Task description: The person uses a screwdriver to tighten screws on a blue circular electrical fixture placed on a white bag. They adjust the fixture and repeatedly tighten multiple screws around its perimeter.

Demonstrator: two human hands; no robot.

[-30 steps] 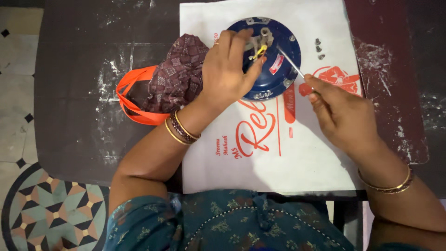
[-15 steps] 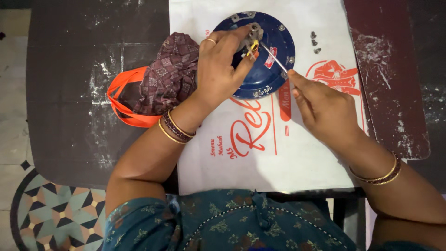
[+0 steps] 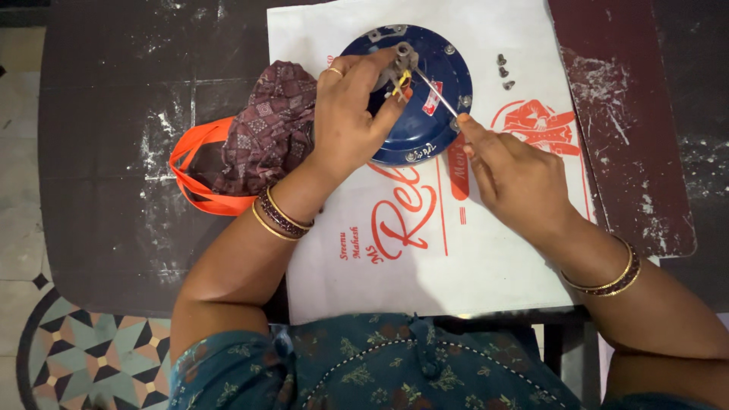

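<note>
Upper centre of frame: round blue metal disc (image 3: 425,114) on a white printed cloth bag (image 3: 456,250). Left hand (image 3: 351,121) pinching grey fitting (image 3: 400,64) with yellow wires at disc's middle. Right hand (image 3: 516,178) closed around thin screwdriver (image 3: 437,93), tip at fitting. Three loose screws (image 3: 503,72) upper right; patterned maroon cloth (image 3: 266,129) and orange strap (image 3: 194,178) left, on dusty dark table (image 3: 106,152).
</note>
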